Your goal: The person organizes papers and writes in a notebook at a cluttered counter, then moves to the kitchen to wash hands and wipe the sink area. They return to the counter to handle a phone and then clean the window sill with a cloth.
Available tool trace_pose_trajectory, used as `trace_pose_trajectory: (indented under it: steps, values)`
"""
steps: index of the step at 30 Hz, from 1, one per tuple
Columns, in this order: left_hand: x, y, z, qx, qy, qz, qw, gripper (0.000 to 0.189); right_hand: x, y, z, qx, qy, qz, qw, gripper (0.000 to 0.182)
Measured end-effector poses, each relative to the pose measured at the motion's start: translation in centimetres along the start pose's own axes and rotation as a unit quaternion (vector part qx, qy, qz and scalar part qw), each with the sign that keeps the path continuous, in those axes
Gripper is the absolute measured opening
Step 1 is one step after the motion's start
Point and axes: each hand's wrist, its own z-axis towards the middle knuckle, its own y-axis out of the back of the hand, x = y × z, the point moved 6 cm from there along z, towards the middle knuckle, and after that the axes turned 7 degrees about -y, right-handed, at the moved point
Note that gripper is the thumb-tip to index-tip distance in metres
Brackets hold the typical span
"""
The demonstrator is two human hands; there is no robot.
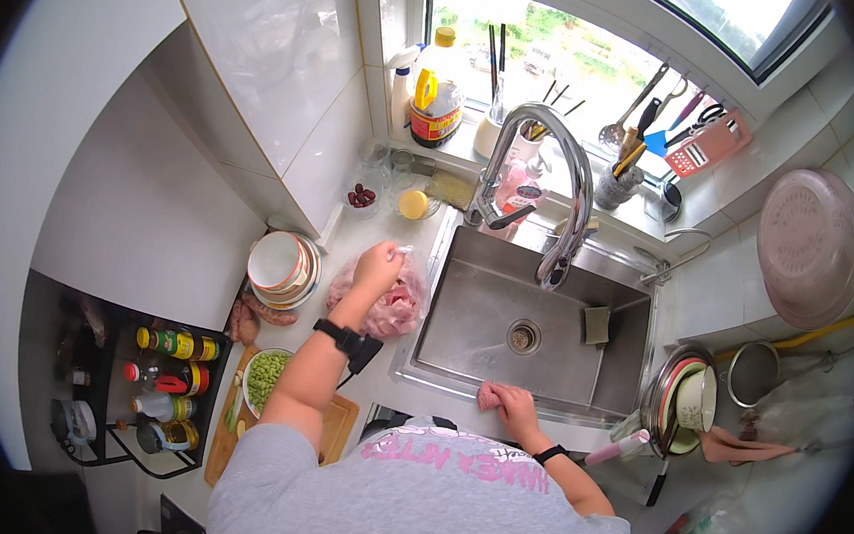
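Note:
My left hand (378, 269) grips the gathered top of a clear plastic bag of raw meat (400, 301), which rests on the counter left of the sink. At the front rim of the stainless steel sink (483, 317), my right hand (519, 416) has its fingers closed on a pink textured cloth (488, 396). Over the basin arches a chrome faucet (580, 181); no water shows running from it. A pale sponge (596, 325) sits against the basin's right side. The palm sides of both hands are hidden.
Stacked bowls (275, 261) and sweet potatoes (246, 320) stand left of the bag. Nearer me, a bowl of green beans (266, 378) is on a wooden cutting board (339, 426). Glass dishes (361, 195) line the back. Right of the sink are piled bowls (695, 401) and a pink-handled tool (616, 447).

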Motion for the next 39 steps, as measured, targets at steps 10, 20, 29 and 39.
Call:
trace_pose_trajectory:
  steps: [10, 20, 29, 39]
  values:
    - [-6.6, 11.2, -11.5, -0.225, 0.152, -0.524, 0.807, 0.015, 5.6, 1.6, 23.4, -0.257, -0.006, 0.196, 0.946, 0.036]
    - [-11.8, 16.3, -13.3, -0.216, 0.162, -0.517, 0.812, 0.023, 9.8, -7.4, 27.3, -0.019, 0.191, 0.046, 0.98, 0.059]
    - [-12.0, 20.3, -15.6, -0.22, 0.127, -0.495, 0.831, 0.026, 12.4, -7.7, 25.4, 0.083, 0.264, -0.002, 0.961, 0.063]
    - [-12.0, 23.9, -16.4, -0.286, 0.01, -0.514, 0.809, 0.024, 20.3, -16.1, 34.4, -0.007, 0.242, 0.006, 0.97, 0.054]
